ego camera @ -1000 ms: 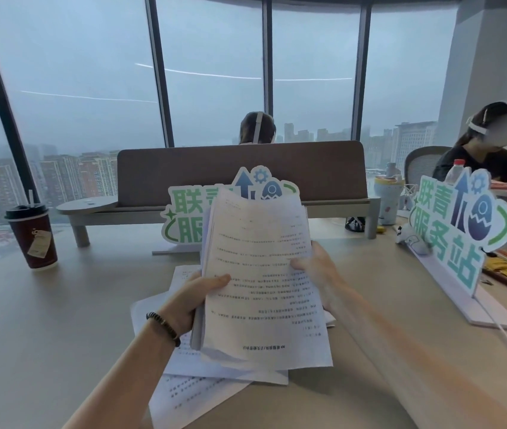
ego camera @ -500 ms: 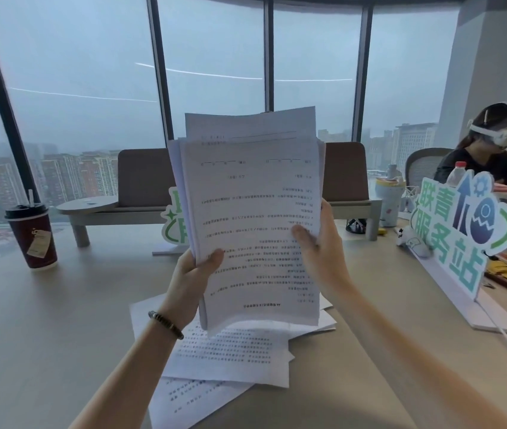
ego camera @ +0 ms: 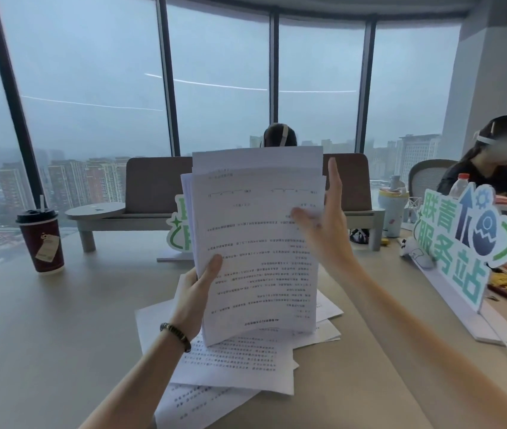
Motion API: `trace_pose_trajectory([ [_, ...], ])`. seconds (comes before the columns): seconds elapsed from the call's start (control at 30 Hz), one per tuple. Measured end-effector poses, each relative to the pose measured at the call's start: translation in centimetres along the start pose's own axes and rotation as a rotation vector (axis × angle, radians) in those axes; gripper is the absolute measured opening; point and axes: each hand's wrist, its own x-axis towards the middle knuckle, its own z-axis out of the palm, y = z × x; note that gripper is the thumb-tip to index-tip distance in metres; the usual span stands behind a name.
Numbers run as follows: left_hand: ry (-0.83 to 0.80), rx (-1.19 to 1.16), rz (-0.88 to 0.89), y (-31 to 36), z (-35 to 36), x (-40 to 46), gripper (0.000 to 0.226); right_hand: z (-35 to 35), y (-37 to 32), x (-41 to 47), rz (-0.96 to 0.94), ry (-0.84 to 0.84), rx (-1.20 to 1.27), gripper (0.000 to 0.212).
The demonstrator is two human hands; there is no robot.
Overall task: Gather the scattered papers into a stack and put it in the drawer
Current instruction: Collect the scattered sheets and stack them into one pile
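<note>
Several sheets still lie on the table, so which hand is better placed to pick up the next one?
Right, probably. The right hand is open, only touching the held stack, while the left hand grips it above the loose sheets.

A pale wooden table (ego camera: 45,351) carries loose printed sheets (ego camera: 240,363) overlapping in the near middle. A dark red paper cup (ego camera: 41,241) with a black lid stands at the far left. Two white and green signs stand on it, one (ego camera: 465,243) at the right, the other (ego camera: 179,230) in the far middle.
</note>
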Motion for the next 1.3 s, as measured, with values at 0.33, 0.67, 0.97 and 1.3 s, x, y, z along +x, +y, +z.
trace_pose_trajectory([
  [0.33,-0.034,-0.081,-0.019,0.2,0.1,0.2,0.072,-1.0,-1.8,4.1,-0.078,-0.148,-0.362,0.082],
  [0.67,-0.032,-0.128,-0.097,-0.1,-0.4,0.7,0.048,-1.0,-1.6,4.2,-0.111,-0.135,-0.398,0.064],
  [0.97,-0.043,-0.027,-0.073,-0.3,-0.8,0.6,0.041,-0.9,-0.7,4.2,-0.194,-0.112,-0.438,0.042],
  [1.3,0.011,0.013,-0.067,-1.0,-0.8,0.7,0.038,-0.4,-0.4,3.8,-0.079,-0.094,-0.184,0.077],
])
